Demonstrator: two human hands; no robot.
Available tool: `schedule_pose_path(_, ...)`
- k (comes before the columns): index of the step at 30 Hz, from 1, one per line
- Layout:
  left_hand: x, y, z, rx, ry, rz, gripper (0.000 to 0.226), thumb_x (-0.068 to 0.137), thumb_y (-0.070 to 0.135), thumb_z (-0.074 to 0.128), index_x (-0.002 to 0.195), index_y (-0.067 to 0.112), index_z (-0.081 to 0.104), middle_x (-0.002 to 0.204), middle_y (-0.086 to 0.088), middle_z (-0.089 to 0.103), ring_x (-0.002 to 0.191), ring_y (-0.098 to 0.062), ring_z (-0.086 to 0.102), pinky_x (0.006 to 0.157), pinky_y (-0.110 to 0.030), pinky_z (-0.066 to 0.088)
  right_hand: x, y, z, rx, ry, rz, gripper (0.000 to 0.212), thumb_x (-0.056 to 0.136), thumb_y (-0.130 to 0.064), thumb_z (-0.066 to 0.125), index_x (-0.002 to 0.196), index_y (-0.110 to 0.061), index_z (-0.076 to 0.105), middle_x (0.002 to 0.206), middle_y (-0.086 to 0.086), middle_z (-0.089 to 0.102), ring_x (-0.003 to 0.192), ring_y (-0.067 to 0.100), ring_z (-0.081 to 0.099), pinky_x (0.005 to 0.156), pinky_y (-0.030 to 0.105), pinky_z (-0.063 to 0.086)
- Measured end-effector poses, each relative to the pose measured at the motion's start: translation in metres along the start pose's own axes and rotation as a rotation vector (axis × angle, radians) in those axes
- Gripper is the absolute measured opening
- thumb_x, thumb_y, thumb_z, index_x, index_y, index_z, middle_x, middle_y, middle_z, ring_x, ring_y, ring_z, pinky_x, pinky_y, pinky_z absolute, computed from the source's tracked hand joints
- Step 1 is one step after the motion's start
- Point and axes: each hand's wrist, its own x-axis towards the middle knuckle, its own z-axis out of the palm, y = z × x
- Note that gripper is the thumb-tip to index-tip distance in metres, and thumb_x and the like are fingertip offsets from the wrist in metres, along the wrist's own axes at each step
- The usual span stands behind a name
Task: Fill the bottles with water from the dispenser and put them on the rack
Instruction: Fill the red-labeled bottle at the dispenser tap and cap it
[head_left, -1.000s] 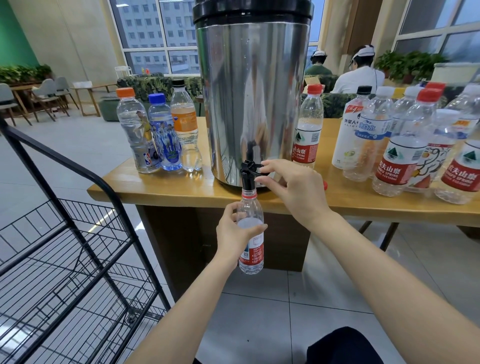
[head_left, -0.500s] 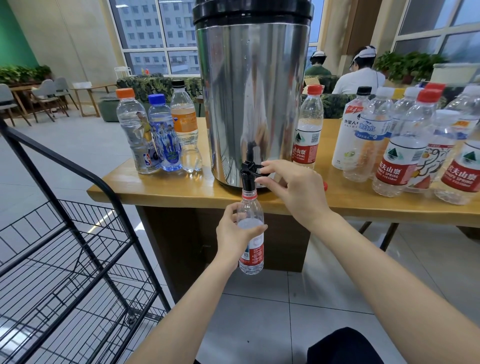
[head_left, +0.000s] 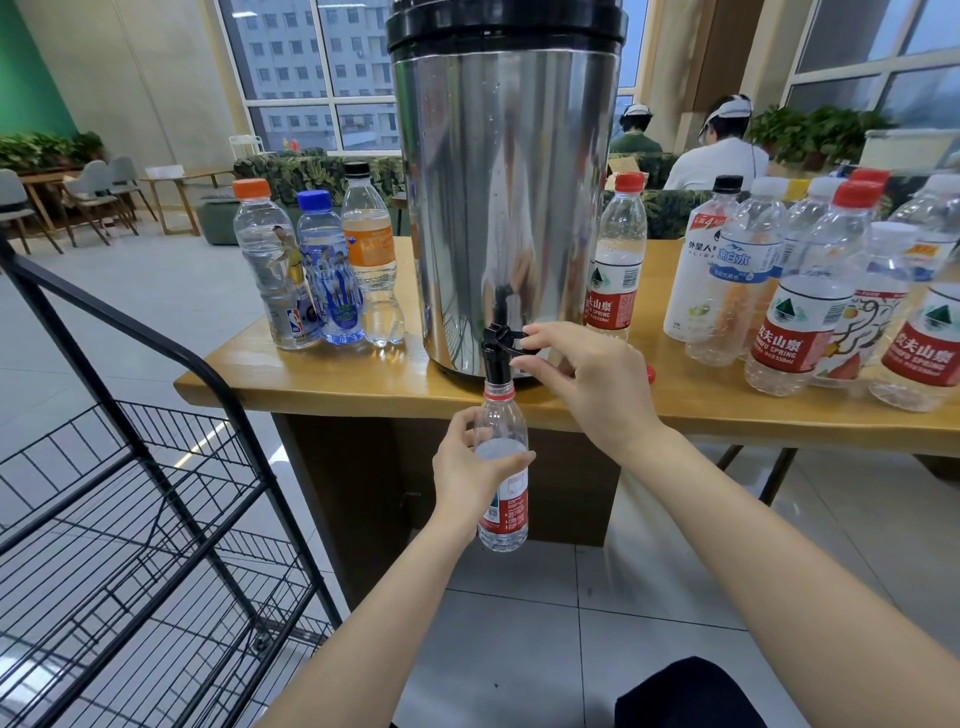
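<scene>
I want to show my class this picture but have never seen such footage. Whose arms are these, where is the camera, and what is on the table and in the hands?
The camera sits on a person's head, looking down at their own bare hands; no machine here. The left hand grips a red-labelled bottle under the black tap of a steel water dispenser. The right hand pinches the tap's lever. Capped bottles stand on the wooden table; a black wire rack stands left.
</scene>
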Motion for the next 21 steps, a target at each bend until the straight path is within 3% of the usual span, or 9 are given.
schedule_pose_path(5,-0.0004,0.0,0.0002,-0.002,0.0,0.0,0.071,0.07,0.019,0.088,0.129,0.025,0.049,0.107,0.011,0.057,0.103,-0.008,0.053,0.094,-0.038,0.049,0.0002,-0.0004,-0.0005,0.004,-0.004,0.006,0.039,0.09,-0.044,0.056,0.105,-0.012,0.072,0.111,0.002,0.072,0.081,0.01,0.066,0.067,0.017,0.049)
schedule_pose_path(10,-0.0008,0.0001,0.0004,0.002,0.009,-0.009,0.073,0.069,0.02,0.088,0.13,0.025,0.048,0.122,0.002,0.062,0.107,-0.011,0.055,0.097,-0.042,0.05,0.0002,0.0002,0.0006,0.007,-0.006,0.007,0.037,0.09,-0.042,0.057,0.106,-0.012,0.072,0.111,0.002,0.072,0.081,0.01,0.066,0.067,0.017,0.049)
schedule_pose_path(14,-0.0011,-0.0001,0.0006,0.002,0.018,-0.007,0.073,0.069,0.02,0.088,0.13,0.026,0.049,0.122,0.002,0.062,0.112,-0.016,0.058,0.097,-0.042,0.05,-0.0003,-0.0004,0.0008,0.006,-0.011,0.012,0.038,0.09,-0.043,0.057,0.106,-0.012,0.072,0.111,0.002,0.072,0.082,0.011,0.067,0.069,0.016,0.047)
schedule_pose_path(21,-0.0014,-0.0002,0.0005,-0.011,0.013,-0.012,0.073,0.069,0.019,0.088,0.131,0.025,0.048,0.124,0.001,0.062,0.109,-0.013,0.056,0.098,-0.043,0.049,-0.0001,-0.0008,-0.0004,0.014,-0.016,0.01,0.037,0.09,-0.042,0.057,0.105,-0.011,0.072,0.109,0.002,0.072,0.082,0.011,0.067,0.07,0.014,0.045)
